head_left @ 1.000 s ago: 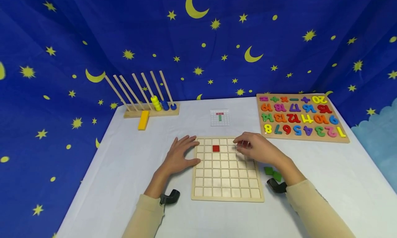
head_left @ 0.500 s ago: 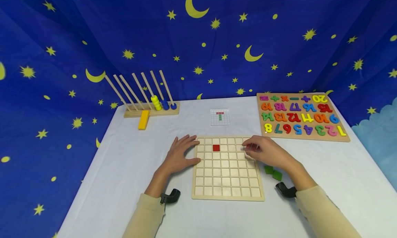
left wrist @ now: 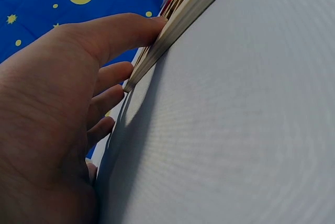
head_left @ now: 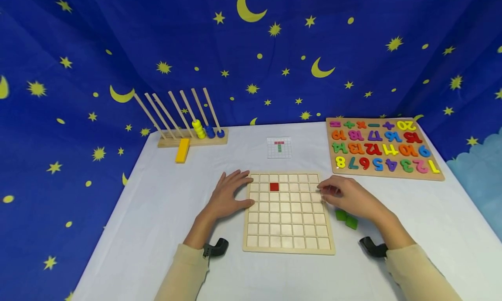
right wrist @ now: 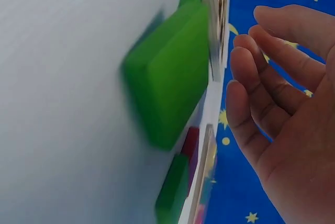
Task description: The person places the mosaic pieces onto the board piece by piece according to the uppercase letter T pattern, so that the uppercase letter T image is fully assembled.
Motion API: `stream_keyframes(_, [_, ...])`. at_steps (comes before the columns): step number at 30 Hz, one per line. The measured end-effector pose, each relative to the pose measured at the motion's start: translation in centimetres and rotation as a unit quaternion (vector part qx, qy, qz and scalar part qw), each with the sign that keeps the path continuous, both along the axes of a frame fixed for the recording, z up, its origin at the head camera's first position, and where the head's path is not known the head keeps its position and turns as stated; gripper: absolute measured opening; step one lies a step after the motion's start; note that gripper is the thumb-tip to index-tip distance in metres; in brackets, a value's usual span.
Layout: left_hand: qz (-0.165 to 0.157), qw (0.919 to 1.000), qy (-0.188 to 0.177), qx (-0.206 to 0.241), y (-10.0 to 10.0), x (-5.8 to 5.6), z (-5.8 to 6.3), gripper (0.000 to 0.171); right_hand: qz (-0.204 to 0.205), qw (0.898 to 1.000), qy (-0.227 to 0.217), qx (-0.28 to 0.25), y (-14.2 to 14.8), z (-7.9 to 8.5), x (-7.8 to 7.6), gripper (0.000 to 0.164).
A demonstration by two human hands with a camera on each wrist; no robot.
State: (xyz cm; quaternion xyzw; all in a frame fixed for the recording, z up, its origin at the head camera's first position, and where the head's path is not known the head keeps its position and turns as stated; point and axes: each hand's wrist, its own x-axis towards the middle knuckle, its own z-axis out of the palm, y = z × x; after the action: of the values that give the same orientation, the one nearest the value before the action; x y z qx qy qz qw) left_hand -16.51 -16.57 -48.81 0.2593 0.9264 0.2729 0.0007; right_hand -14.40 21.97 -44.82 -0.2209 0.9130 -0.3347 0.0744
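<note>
A pale wooden grid board [head_left: 280, 218] lies in the middle of the table, with one red square tile [head_left: 274, 187] in its upper left part. My left hand [head_left: 227, 196] touches the board's left edge, fingers spread; in the left wrist view its thumb [left wrist: 131, 30] lies at the rim. At the board's upper right edge is my right hand [head_left: 351, 196], its fingers loosely bent. The right wrist view shows nothing in its palm [right wrist: 298, 145]. Below that hand lie green tiles [head_left: 351, 223]; the wrist view shows another green tile [right wrist: 174, 190] and a red tile [right wrist: 191, 148] beyond.
Behind the board lies a small clear pattern card [head_left: 279, 148] with a red and green T. A number puzzle board [head_left: 386, 148] is at the back right. A bead rack [head_left: 166, 143] stands back left, with a yellow block [head_left: 182, 151] against it.
My right hand has moved right and slightly nearer, from over the board's upper right squares to its edge. The left hand and the red tile on the board have stayed put.
</note>
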Motion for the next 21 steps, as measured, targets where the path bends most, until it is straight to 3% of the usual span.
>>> stream_keyframes(9, [0.000,1.0000,0.002,-0.001,0.0,0.0,-0.1,0.068,-0.019,1.000,0.000,0.017,1.7,-0.6,1.5,0.025])
stream_keyframes(21, [0.001,1.0000,0.003,-0.001,0.0,0.0,-0.1,0.067,-0.057,0.997,-0.013,0.044,4.3,-0.1,2.8,0.028])
